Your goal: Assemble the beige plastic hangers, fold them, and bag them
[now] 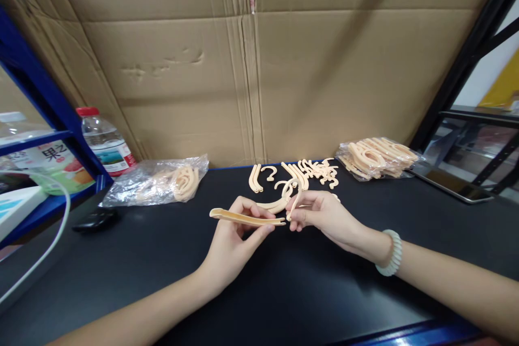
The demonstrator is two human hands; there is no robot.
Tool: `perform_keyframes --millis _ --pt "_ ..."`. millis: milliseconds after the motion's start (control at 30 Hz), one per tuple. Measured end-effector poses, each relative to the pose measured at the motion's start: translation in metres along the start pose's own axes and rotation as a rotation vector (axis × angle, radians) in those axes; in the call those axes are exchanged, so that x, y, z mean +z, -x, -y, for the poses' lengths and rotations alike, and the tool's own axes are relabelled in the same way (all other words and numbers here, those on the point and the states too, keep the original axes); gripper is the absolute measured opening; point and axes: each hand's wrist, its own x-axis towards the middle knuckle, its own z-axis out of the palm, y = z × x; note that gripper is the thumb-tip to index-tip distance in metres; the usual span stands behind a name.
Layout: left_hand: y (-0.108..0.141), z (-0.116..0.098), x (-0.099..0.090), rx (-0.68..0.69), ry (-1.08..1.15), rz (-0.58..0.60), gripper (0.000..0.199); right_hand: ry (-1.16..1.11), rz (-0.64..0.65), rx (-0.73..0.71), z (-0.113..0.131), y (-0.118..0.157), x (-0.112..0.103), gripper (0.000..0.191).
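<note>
The bar [239,218] is pinched in the left hand [232,242] above the black table [275,297], its notched end just beside the curved hook [299,196] that the right hand [326,216] grips near its lower end. A loose fingertip hold might let either piece twist and drop.

Curved beige strip [244,219] is held approx. horiz., forked end to R; beige hook pc. [299,197] is held upright, lower tip just beside fork.
</note>
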Motion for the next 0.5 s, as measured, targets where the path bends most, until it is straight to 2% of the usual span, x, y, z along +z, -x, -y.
perform_keyframes --millis 133,267,500 --pt "0.0011 0.0024 -0.0013 0.029 -0.036 -0.003 0.020 -0.045 0.035 -0.010 0.0003 0.0011 0.0011 0.012" --pt "0.0030 0.0041 -0.0023 0.064 -0.126 -0.012 0.015 -0.107 0.120 0.075 0.0005 0.0035 0.0034 0.016" --pt "0.0063 -0.0008 -0.0007 0.158 -0.243 0.018 0.016 -0.072 0.127 0.130 0.0017 0.0070 0.0049 0.021"
